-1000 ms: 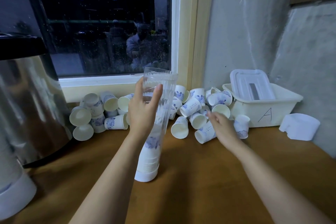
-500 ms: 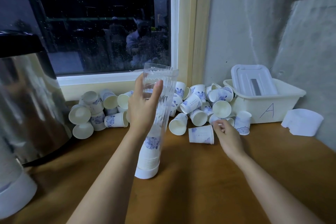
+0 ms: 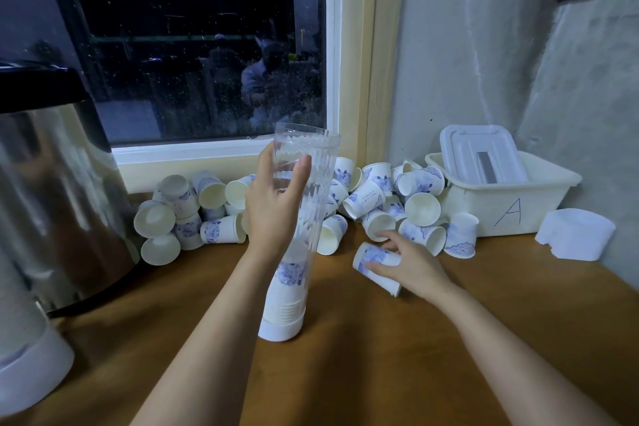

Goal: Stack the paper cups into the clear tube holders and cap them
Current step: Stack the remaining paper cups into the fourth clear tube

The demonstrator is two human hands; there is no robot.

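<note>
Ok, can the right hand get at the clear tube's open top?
Probably yes: the clear tube is uncapped, nothing lies between it and the right hand, and the left hand grips it below the rim. The right hand holds a paper cup.

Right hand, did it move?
Yes. The right hand, gripping a blue-patterned white paper cup, pulled back and left, away from the white plastic tub.

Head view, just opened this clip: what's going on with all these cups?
A person is loading a clear tube with paper cups. The left hand grips the tube near its open top, standing it on the wooden counter; stacked cups fill its lower part above a white base. The right hand grips one loose cup lying beside the pile under the window. The top is not capped yet.
</note>
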